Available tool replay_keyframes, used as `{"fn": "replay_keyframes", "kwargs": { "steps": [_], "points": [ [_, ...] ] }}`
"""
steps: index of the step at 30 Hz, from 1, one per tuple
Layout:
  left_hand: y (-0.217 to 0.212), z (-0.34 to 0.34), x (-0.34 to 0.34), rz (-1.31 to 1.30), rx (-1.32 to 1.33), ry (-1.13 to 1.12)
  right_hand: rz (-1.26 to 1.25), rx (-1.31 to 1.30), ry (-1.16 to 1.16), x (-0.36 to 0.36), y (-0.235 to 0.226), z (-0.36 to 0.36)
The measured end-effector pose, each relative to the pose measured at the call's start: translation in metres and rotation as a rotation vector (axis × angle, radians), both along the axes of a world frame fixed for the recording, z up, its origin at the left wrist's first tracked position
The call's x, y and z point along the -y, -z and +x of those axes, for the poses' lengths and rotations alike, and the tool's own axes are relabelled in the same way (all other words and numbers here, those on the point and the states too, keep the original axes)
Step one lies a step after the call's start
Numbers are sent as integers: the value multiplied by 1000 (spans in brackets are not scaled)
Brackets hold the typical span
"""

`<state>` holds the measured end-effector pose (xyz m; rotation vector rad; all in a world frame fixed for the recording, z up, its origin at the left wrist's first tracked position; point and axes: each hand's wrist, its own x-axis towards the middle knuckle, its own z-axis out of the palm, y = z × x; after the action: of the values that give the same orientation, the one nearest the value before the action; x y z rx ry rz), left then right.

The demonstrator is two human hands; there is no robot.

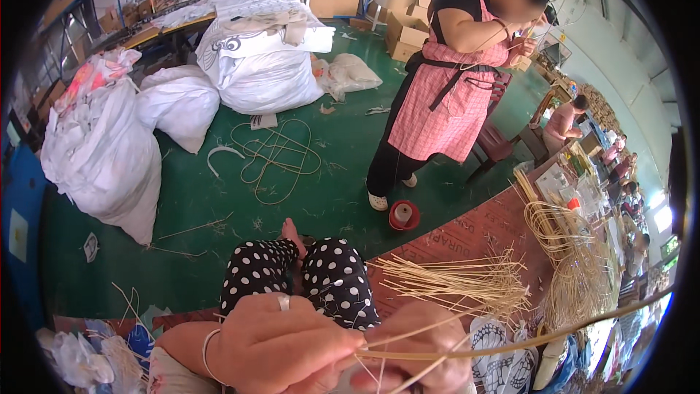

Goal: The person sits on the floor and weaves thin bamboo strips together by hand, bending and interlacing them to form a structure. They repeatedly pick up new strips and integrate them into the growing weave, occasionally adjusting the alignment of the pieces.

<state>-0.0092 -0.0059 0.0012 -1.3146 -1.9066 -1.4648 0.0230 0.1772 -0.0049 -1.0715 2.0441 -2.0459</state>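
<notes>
The left hand [281, 346] sits at the bottom of the view, with a ring on one finger and a thin band on the wrist. It is closed, and its fingertips pinch the end of a long cane strip [510, 346]. The right hand [423, 350] is just beside it, touching it, and its fingers are curled shut on the same strip and on a few thin straws [408, 335] that cross there. From the two hands the strip runs off to the right and bends up toward the edge of the view.

Just above the hands are the person's knees in black trousers [313, 273] with white dots. One bare foot [293, 236] rests on the green floor [321, 190] past them.

To the right of the knees a bunch of pale sticks [467, 284] fans out on a brown mat [467, 237]. Farther right lies a big loop of thin cane [569, 248]. A small red roll [403, 214] stands on the floor near the mat.

Another person in a pink apron [448, 102] stands well apart from the hands, with both hands up near the face. Big white sacks [109, 153] are piled on the left and at the back. Loose cane loops [273, 153] lie on the floor between the sacks and the standing person. Brown boxes [405, 33] sit behind
</notes>
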Motion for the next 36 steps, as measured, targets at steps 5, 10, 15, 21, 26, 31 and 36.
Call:
{"fn": "replay_keyframes", "kwargs": {
  "steps": [5,10,15,21,26,31,36],
  "points": [
    [-1,-2,4,-88,5,6,91,-553,321,14,15,-12],
    [40,-17,-9,-64,-71,-138,-87,-479,605,28,59,-34],
    [59,-35,-20,-114,-132,-296,-280,-82,510,32,82,-40],
    [39,-37,-18,-45,20,-280,128,-306,308,13,46,-34],
    [31,-22,-12,62,-53,-164,-768,521,-341,27,21,9],
    [8,-4,-2,-22,-58,-17,-902,195,-796,34,21,0],
    [8,7,-7,80,-113,-105,217,-570,224,11,-13,7]
  ]
}}
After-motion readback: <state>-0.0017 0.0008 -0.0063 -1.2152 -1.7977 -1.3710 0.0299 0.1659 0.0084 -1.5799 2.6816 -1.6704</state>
